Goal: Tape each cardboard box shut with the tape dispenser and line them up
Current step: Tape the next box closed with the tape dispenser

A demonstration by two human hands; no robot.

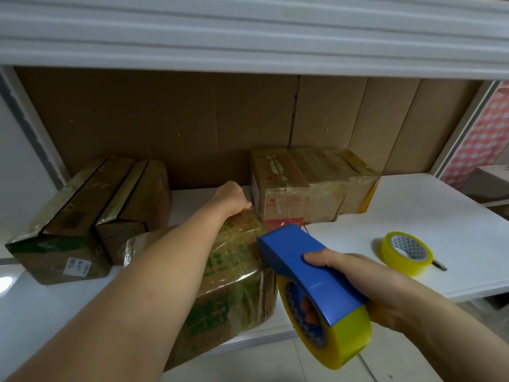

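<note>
A cardboard box with green print [234, 282], wrapped in shiny tape, lies at the front of the white shelf [429, 216]. My left hand [231, 198] reaches over it and grips its far top edge. My right hand [355, 279] holds the blue tape dispenser [305, 268] loaded with a yellow tape roll, its front end against the box's right side. Two taped boxes [82, 216] lie at the left. A row of taped boxes [311, 186] stands at the back centre.
A spare yellow tape roll [406, 253] lies on the shelf to the right, a dark object poking out from under it. Brown cardboard sheets [192, 119] line the back wall. A white shelf board [248, 37] hangs overhead. Bare shelf extends to the right.
</note>
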